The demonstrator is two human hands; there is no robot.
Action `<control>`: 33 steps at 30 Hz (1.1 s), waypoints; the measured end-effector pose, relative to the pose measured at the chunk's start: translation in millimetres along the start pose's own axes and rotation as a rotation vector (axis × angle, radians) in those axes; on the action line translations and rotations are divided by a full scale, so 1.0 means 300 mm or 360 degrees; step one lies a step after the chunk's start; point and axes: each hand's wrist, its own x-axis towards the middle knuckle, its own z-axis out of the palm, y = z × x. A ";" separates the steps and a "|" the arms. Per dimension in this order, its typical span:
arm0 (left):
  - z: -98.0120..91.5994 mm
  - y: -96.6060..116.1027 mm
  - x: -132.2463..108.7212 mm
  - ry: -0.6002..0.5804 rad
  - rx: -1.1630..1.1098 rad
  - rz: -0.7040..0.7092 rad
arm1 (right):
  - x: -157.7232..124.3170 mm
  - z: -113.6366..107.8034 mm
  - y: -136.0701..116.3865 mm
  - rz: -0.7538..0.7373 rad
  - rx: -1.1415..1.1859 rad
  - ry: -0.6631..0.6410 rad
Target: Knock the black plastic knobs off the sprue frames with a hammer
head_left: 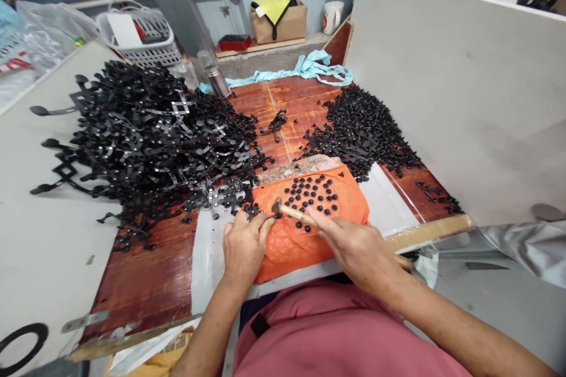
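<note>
My right hand [358, 244] is closed around the wooden handle of a hammer [298, 214]. The hammer's small metal head is just above a black part at the left side of an orange cloth [289, 256], close to my left fingertips. My left hand [243, 244] pinches a small black linkage piece [253, 209] at the cloth's left edge; my fingers partly hide it. Several round black caps [313, 194] lie spaced out on the orange cloth, which covers a flat block. A bit of speckled stone [305, 166] shows behind the cloth.
A tall heap of black scissor-like linkages [150, 129] rises at left. Small black pegged pieces [365, 123] are piled at right. Grey boards [451, 82] flank the wooden table [154, 271]. Behind stand a metal-based bottle [216, 75], a cardboard box [289, 22] and a mug [332, 17].
</note>
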 end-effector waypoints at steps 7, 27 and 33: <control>0.006 -0.003 -0.001 -0.0001 0.0008 0.0004 | 0.004 0.002 -0.003 -0.0008 -0.0050 -0.0058; -0.085 -0.047 -0.061 -0.0491 -0.2561 -0.0575 | -0.171 0.038 0.242 0.0579 0.0951 0.0174; -0.051 -0.021 -0.045 -0.0289 -0.1170 0.0006 | -0.183 -0.007 0.200 0.0437 0.0735 0.0014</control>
